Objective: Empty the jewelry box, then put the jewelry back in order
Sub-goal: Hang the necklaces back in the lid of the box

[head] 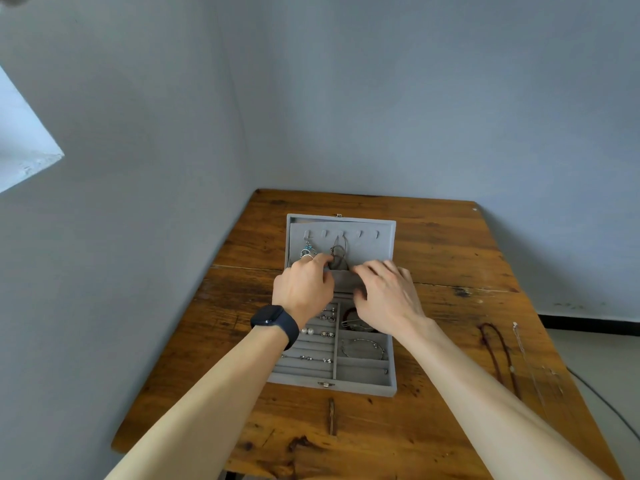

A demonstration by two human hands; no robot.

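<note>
Blue-grey plaster walls (415,98) meeting in a corner, closing off the far and left sides. Pushed into that corner, a worn plank bench (433,237): amber wood, dark knots and stains, one long seam running across it. Open bare wood at the near edge and down the right side; pale floor (588,351) and a thin cable (602,393) beyond the right edge.

At mid-bench, set in from every edge, an open jewelry box (346,388) in grey velvet, rectangular, with a small metal clasp (325,384) on its front wall. Lid (384,244) thrown back on the far side, showing a row of felt hooks above a soft lid pocket (344,278).

Both bare forearms reaching in from the near edge. Left grip (303,289), above a dark wristwatch (275,323), pinching the pocket's rim between thumb and forefinger. Right grip (388,296) clenched on the same rim, fingers bent over its top, thumb tucked beneath.

Lying loose near the right edge, well apart from the box, a red-brown cord necklace (498,351) and beside it a fine silver chain (523,351).

Hanging inside the lid, a thin looped necklace (341,251) and blue-beaded earrings (307,250). In the tray's right compartments, a slim silver bangle (363,346) and a hair clip (349,322); in the ribbed left rolls, pearl studs (307,330) and small rings (306,357).
</note>
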